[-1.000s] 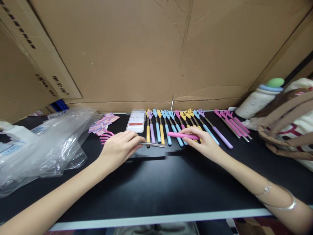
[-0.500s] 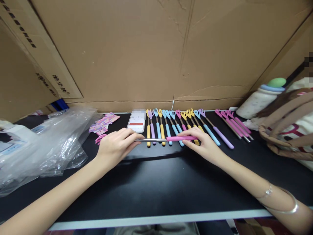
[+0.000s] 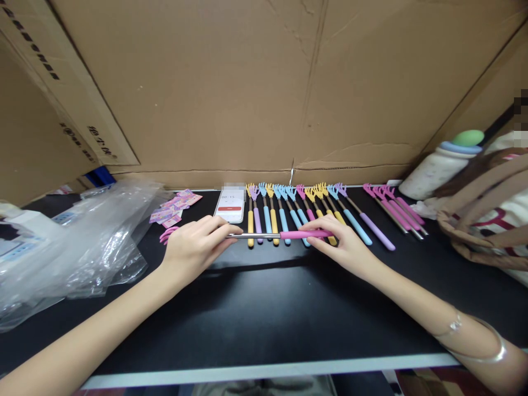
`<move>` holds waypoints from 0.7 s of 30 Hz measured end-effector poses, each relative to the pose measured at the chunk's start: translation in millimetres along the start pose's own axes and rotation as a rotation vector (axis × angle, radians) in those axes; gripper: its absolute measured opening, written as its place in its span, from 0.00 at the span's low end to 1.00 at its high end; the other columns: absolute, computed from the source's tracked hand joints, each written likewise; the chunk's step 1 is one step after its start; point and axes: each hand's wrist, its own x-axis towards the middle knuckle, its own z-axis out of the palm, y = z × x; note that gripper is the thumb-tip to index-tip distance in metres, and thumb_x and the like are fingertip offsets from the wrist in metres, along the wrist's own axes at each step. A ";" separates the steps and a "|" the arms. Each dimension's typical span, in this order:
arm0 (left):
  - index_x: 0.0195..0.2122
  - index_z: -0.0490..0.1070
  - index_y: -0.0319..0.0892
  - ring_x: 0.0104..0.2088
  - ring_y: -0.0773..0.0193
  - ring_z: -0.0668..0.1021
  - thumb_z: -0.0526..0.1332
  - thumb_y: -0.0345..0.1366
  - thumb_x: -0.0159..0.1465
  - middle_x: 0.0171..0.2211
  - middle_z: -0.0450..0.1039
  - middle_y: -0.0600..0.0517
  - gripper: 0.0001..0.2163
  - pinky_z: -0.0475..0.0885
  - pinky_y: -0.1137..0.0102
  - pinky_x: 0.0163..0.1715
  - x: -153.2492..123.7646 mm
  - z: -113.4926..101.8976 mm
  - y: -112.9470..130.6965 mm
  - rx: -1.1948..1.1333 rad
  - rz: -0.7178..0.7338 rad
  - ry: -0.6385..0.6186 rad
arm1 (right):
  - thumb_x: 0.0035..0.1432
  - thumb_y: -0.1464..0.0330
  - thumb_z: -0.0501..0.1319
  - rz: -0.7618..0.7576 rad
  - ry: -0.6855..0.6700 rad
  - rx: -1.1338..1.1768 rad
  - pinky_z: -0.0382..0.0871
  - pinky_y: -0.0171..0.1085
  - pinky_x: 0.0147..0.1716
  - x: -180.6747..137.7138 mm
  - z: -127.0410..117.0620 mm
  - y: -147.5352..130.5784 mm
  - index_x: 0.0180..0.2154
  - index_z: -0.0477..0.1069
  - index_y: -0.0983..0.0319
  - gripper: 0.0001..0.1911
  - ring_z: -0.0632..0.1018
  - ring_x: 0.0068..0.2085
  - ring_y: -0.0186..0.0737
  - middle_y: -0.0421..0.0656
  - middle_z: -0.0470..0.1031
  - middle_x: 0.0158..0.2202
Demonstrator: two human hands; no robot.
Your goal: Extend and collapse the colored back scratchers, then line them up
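A pink back scratcher (image 3: 259,236) is held level above the black table, with its metal rod bare between my hands. My left hand (image 3: 198,242) is closed around the claw end, and the pink claw pokes out beyond it at the left. The fingers of my right hand (image 3: 336,234) pinch the pink handle at the other end. Behind them lies a row of back scratchers (image 3: 273,220) in yellow, purple, blue and pink, claws toward the cardboard. Farther right, several pink back scratcher parts (image 3: 396,212) lie together, some with bare rod ends toward me.
Clear plastic bags (image 3: 103,242) heap up on the left, beside small purple printed cards (image 3: 175,208). A phone (image 3: 231,204) showing a timer lies behind my left hand. At the right stand a white bottle (image 3: 437,170) and a beige bag (image 3: 474,220). Cardboard (image 3: 231,82) walls the back.
Almost nothing differs. Both hands keep the pink back scratcher in nearly the same place, with the handle still against the rod.
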 end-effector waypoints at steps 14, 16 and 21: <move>0.39 0.72 0.45 0.27 0.69 0.75 0.54 0.39 0.68 0.30 0.75 0.56 0.08 0.60 0.74 0.24 -3.4 4.9 -0.4 -0.071 -0.025 -0.002 | 0.59 0.68 0.58 -0.027 0.006 -0.012 0.66 0.40 0.37 0.5 -1.3 -7.1 0.41 0.73 0.59 0.09 0.73 0.38 0.40 0.43 0.76 0.37; 0.39 0.72 0.46 0.28 0.69 0.76 0.54 0.39 0.68 0.30 0.75 0.57 0.08 0.60 0.74 0.23 -3.8 5.8 -0.3 -0.094 -0.036 -0.011 | 0.59 0.68 0.57 -0.038 0.011 -0.018 0.66 0.40 0.37 0.2 -1.1 -7.2 0.41 0.73 0.59 0.09 0.73 0.38 0.40 0.43 0.76 0.36; 0.39 0.72 0.45 0.29 0.69 0.76 0.55 0.38 0.67 0.30 0.76 0.57 0.07 0.60 0.75 0.24 -2.8 5.0 0.5 -0.136 -0.044 -0.008 | 0.59 0.67 0.58 -0.025 0.006 -0.018 0.66 0.39 0.37 -0.7 -1.2 -5.6 0.41 0.73 0.59 0.09 0.74 0.38 0.40 0.43 0.77 0.37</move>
